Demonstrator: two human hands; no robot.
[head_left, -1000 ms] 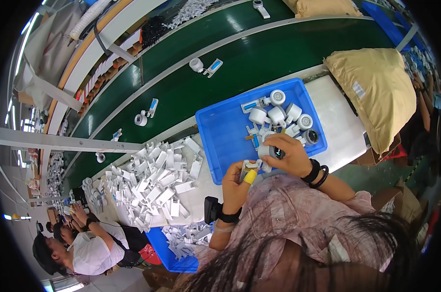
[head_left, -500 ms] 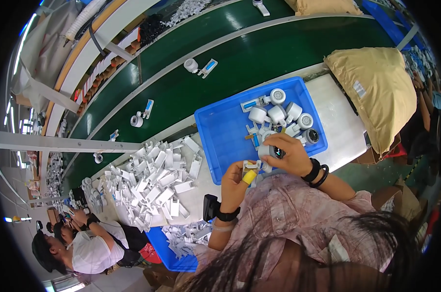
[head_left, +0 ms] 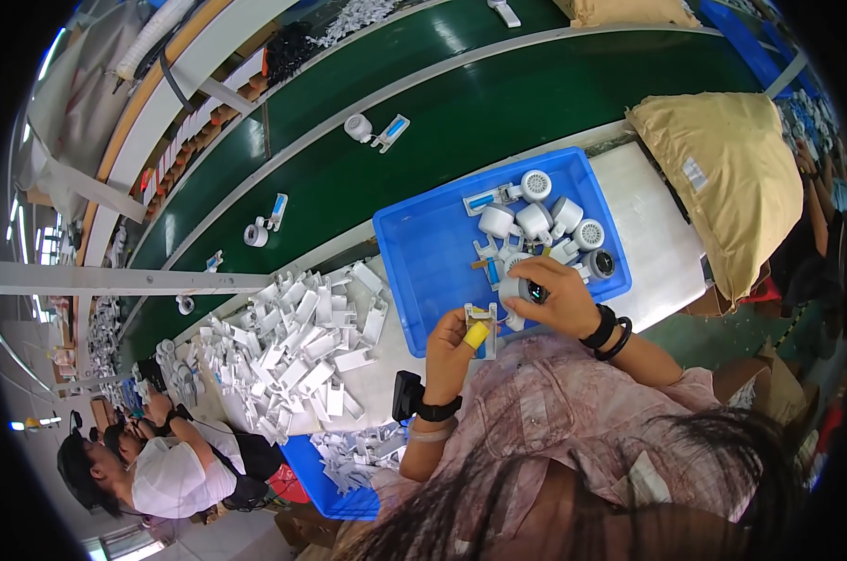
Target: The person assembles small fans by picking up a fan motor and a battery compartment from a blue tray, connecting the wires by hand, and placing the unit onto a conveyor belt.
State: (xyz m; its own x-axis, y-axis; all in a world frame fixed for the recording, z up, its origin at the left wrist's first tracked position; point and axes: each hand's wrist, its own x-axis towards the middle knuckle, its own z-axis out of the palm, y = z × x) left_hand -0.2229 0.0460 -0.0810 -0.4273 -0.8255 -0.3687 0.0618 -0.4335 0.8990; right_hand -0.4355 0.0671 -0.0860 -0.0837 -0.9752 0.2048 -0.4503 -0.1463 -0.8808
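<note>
My right hand (head_left: 562, 297) is wrapped round a small white fan head (head_left: 513, 288) with a dark, lit display on its end. Just left of it, my left hand (head_left: 448, 353) pinches a white plastic handle housing (head_left: 490, 346), open on one side, with some blue inside it. A yellow cover (head_left: 477, 335) sits on a digit of that hand. The two parts meet or nearly meet at the fan's neck; whether they are joined I cannot tell. Both hands are over the near edge of a blue tray (head_left: 419, 271). Several white fans (head_left: 535, 222) with grilles lie in its right half.
Left of the tray is a heap of white housings (head_left: 302, 323), and below it another blue bin (head_left: 348, 505) of white parts. A green conveyor (head_left: 348, 187) carries spaced-out fan units (head_left: 359, 127). A tan sack (head_left: 723, 187) stands right. Another person (head_left: 185, 467) is at far left.
The white housing in my left hand has turned to show more of its open side. My right hand has hardly moved. Units on the conveyor have shifted slightly to the left.
</note>
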